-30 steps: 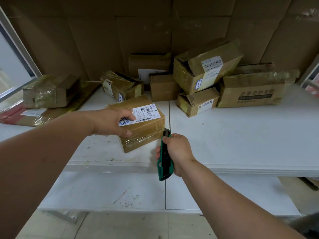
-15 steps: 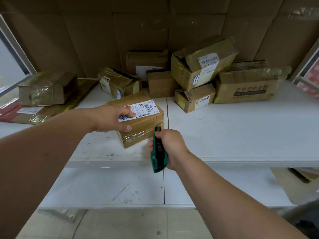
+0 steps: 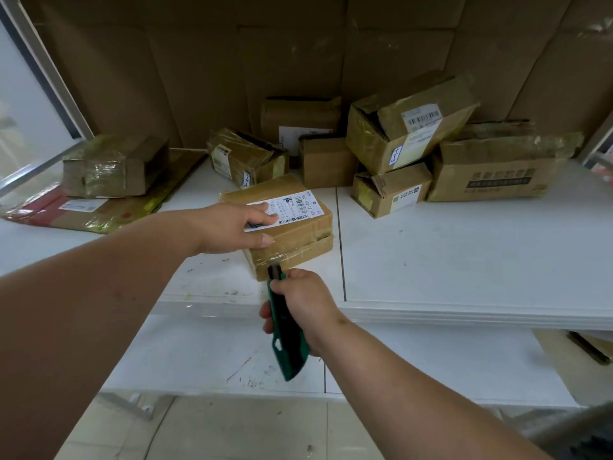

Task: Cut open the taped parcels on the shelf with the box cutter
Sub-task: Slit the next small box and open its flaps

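We see a flat brown cardboard parcel (image 3: pixel 282 224), glossy with clear tape and bearing a white label, lying near the front edge of the smooth white shelf (image 3: pixel 464 260), with bare board to its right. Our left hand (image 3: pixel 232 227) rests on its top, fingers extended, thumb down the near side. Our right hand (image 3: pixel 305 307) grips the green plastic box cutter (image 3: pixel 285 340), its tip touching the parcel's near taped face.

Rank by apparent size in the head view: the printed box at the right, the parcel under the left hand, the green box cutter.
1. Printed box, largest though farthest back.
2. Parcel under the left hand.
3. Box cutter in the right hand, smallest though nearest, partly hidden by the fingers.
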